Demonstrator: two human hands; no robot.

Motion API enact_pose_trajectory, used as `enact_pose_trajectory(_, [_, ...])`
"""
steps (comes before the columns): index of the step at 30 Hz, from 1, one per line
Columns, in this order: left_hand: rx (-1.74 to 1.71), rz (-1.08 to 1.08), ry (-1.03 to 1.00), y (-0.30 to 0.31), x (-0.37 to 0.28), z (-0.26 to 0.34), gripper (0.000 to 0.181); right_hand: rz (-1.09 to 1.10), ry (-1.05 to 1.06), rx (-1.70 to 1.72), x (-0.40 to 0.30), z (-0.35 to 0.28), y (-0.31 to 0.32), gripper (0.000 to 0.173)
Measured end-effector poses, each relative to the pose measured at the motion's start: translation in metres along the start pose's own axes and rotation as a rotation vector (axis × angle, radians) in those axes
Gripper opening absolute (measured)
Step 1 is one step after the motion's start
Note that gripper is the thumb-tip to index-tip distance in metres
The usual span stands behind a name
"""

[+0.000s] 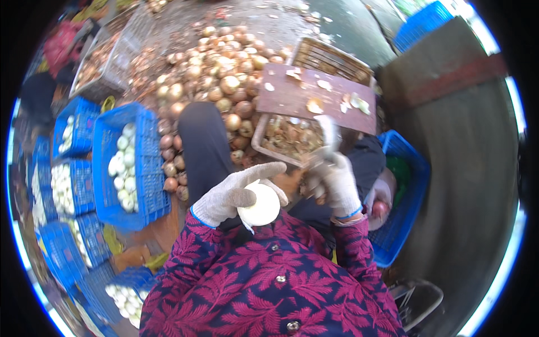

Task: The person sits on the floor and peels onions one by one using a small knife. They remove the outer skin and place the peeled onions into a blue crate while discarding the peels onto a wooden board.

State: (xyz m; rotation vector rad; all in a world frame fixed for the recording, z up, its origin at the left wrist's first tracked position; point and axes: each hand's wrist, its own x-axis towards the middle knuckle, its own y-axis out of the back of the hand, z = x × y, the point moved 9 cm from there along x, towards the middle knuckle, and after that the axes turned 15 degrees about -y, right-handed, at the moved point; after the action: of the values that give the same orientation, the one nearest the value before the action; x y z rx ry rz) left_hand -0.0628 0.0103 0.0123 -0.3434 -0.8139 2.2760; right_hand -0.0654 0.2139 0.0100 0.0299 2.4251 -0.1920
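Observation:
My left hand [240, 191], in a grey-white knit glove, holds a peeled white onion [261, 206] close to my chest. A thin strip of skin hangs from the onion's lower side. My right hand [332, 179], gloved the same way, is apart from the onion and blurred by motion. It grips what looks like a knife [328, 130], whose pale blade points away from me. Beyond my hands stands a crate of onion skins [290, 139], partly under a reddish-brown board [311, 97] with peel scraps on it.
Unpeeled onions [223, 71] lie heaped on the floor ahead. On the left, several blue plastic crates [103, 177] hold peeled onions [124, 168]. Another blue crate [408, 202] stands at my right, near a grey wall [467, 168]. Someone in a red top [63, 44] is at far left.

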Motion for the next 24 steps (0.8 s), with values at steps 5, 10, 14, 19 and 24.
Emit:
enact_pose_trajectory(5, [-0.295,0.238,-0.323,0.056,-0.065,0.049,0.087,0.916,0.548,-0.512,0.056,0.017,0.115,0.03])
enact_pose_trajectory(10, [-0.385,0.965,-0.778,0.197,-0.212,0.104,0.059,0.595,0.327,-0.379,0.083,0.032,0.097,0.041])
enact_pose_trajectory(14, [-0.467,1.408,-1.161,0.301,-0.331,0.083,0.05,0.618,0.082,-0.39,0.105,0.068,0.085,0.039])
enact_pose_trajectory(19, [-0.23,1.505,-0.715,0.288,-0.305,0.001,0.042,0.767,0.073,-0.676,0.119,0.091,0.075,0.051])
enact_pose_trajectory(24, [0.489,1.53,-0.041,0.322,-0.321,-0.103,0.051,0.812,0.133,-0.764,0.133,0.105,0.079,0.047])
